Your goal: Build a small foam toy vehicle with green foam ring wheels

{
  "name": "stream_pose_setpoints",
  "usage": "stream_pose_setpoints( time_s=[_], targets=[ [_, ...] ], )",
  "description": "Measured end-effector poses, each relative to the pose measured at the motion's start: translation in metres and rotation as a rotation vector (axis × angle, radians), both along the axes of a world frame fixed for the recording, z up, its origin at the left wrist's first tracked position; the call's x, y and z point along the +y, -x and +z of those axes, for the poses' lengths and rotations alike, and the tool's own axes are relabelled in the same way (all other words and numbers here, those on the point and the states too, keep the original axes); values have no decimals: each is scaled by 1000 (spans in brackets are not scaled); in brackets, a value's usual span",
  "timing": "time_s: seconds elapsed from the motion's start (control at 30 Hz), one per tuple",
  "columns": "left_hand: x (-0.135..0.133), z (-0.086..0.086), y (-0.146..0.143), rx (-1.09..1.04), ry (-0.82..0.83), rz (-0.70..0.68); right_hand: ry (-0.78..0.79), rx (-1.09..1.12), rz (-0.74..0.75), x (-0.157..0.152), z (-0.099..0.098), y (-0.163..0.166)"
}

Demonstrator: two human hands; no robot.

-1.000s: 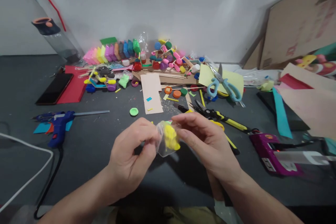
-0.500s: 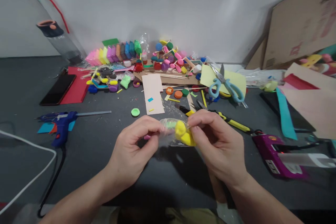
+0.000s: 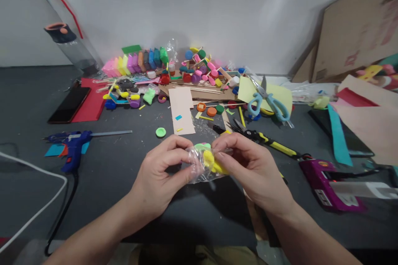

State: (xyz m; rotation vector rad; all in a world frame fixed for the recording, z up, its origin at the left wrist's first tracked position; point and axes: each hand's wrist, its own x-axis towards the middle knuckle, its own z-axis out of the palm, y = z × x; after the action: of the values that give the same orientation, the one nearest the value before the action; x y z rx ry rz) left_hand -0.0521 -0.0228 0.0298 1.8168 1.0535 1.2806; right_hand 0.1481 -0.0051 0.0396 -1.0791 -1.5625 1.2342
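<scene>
Between my two hands, above the front of the dark table, is a crinkled clear plastic bag (image 3: 199, 172) with a lump of yellow modelling clay (image 3: 209, 159) showing at it. My left hand (image 3: 166, 169) pinches the bag's left side with thumb and forefinger. The thumb and fingers of my right hand (image 3: 250, 167) are closed on the bag's right edge, against the clay; whether they grip the clay too I cannot tell. Just behind the bag a light green piece (image 3: 202, 146) is partly hidden. A pale green bottle cap (image 3: 161, 132) lies beyond my left hand.
On the left lie a blue glue gun (image 3: 74, 149) with a cord and a phone (image 3: 70, 103). Scissors (image 3: 264, 99), a yellow-black cutter (image 3: 280, 148) and a purple device (image 3: 329, 186) are on the right. Coloured clay packs (image 3: 146, 60) line the back beside a bottle (image 3: 73, 51).
My hands have come closer together. The plastic, stretched between them before, is now bunched over the yellow clay, which has shifted slightly left and down.
</scene>
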Motion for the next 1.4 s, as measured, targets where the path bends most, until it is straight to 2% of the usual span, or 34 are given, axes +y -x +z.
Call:
stream_pose_setpoints(
  time_s=[0.17,0.33,0.53,0.7,0.77,0.93,1.17,1.4],
  targets=[
    [1,-3,-3,24,-149,90,-61,-96,23,0,3,-3],
    [3,-5,-4,95,-243,85,-119,-154,82,1,4,-3],
    [5,-8,-4,104,-234,59,-147,-153,137,-2,3,0],
    [5,-6,-4,26,-203,49,-116,-25,2,-4,0,-2],
    [5,-6,-5,23,-203,59,-91,-40,0,-4,-1,-2],
    [4,-8,-5,59,-278,55,9,-69,132,-4,-1,0],
    [7,-6,-2,193,-327,24,140,4,94,-5,-3,3],
    [5,-7,-5,192,-287,46,48,-126,32,-7,-5,9]
  ],
)
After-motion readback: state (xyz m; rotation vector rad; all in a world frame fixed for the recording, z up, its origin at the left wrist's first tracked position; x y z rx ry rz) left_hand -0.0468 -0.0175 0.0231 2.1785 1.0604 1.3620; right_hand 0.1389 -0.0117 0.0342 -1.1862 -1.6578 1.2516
